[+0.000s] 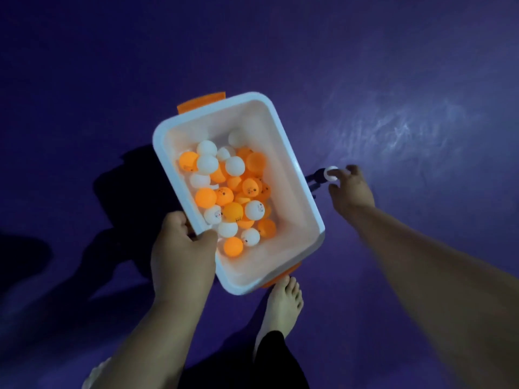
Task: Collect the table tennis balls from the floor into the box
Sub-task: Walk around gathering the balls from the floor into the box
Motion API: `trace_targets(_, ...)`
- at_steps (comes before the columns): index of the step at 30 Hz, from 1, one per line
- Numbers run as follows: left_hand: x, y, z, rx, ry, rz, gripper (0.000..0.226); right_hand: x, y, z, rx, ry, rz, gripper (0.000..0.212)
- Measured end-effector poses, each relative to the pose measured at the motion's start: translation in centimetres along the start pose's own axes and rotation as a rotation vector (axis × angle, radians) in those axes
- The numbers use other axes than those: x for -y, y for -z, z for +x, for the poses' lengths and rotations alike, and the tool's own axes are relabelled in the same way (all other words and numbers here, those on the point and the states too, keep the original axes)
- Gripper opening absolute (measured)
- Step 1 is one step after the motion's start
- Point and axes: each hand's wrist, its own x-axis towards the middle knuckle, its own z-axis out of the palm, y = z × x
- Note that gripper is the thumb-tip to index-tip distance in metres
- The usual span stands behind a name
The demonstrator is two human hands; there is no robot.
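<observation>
Right hand (351, 190) pinches white ball (331, 174) — just beside box (281, 175).

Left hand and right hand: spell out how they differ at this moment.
The left hand grips the box by its rim, thumb inside; the right hand pinches one white ball in its fingertips. The left hand sits near the body; the right hand stretches out beside the box, over the purple floor. Both are bare, and each grip is closed on something.
</observation>
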Motion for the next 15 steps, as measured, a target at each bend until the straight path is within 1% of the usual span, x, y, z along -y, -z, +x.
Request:
trace_targets(5,1.4,-1.7,1.7,-0.045,0.005,-0.009,0.023,-0.9,-2.6,4.1,0.213,0.047,-0.12,0.057)
trace_targets(7,1.9,-1.6,1.8,-0.065,0.018,-0.01,0.024,-1.1,-3.0,3.8,0.224,0.059,-0.12,0.056)
trace_targets(9,1.9,-1.3,1.5,-0.084,0.039,-0.004,0.024,-1.1,-2.6,2.5,0.14,0.044,-0.064,0.053)
trace_targets(11,1.8,-0.6,0.9,-0.105,0.064,-0.001,0.024,0.2,-1.2,0.4,-0.015,0.034,0.071,0.048)
trace_targets(13,1.3,0.1,0.0,-0.124,0.094,-0.018,0.023,2.4,1.0,-2.4,-0.165,0.097,0.255,0.042)
trace_targets(15,0.7,0.7,-1.0,-0.132,0.11,-0.031,0.021,4.9,3.7,-5.7,-0.234,0.206,0.45,0.037)
